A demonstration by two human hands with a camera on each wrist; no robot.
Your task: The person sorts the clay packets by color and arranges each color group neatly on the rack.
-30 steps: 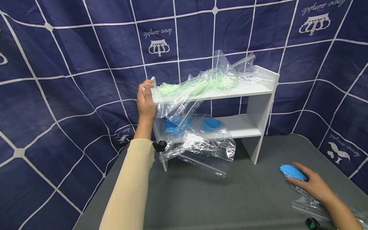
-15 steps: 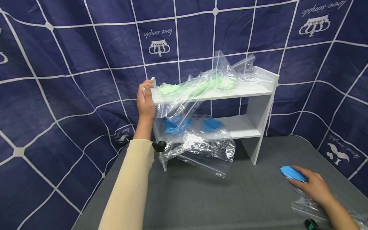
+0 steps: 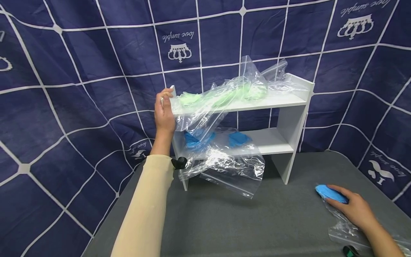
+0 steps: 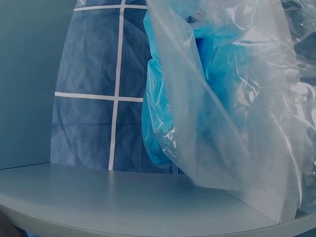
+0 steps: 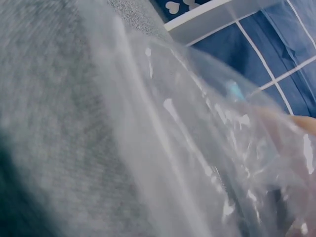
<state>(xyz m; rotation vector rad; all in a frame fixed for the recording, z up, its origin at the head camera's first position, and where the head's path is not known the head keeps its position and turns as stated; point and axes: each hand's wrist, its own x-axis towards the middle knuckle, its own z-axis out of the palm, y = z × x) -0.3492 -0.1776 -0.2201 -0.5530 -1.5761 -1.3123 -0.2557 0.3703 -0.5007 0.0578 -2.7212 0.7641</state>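
Note:
My left hand (image 3: 165, 112) grips the top left corner of a small white shelf (image 3: 280, 101). On its upper board lies a clear plastic bag with pale green soft contents (image 3: 224, 96), its loose end hanging over the front. Below, another clear zip bag holds blue soft contents (image 3: 238, 139); in the left wrist view the blue contents (image 4: 157, 108) show partly behind plastic. At the right, my right hand (image 3: 354, 208) holds a flat blue bundle (image 3: 330, 193) in a clear bag, whose loose end (image 3: 345, 232) trails under the wrist. Clear plastic (image 5: 192, 143) covers much of the right wrist view.
The shelf stands on a dark grey table surface (image 3: 224, 228). Navy cloth with white lines (image 3: 128, 46) hangs behind and on both sides. The lower zip bag's open end (image 3: 231, 182) droops past the lower board's front edge.

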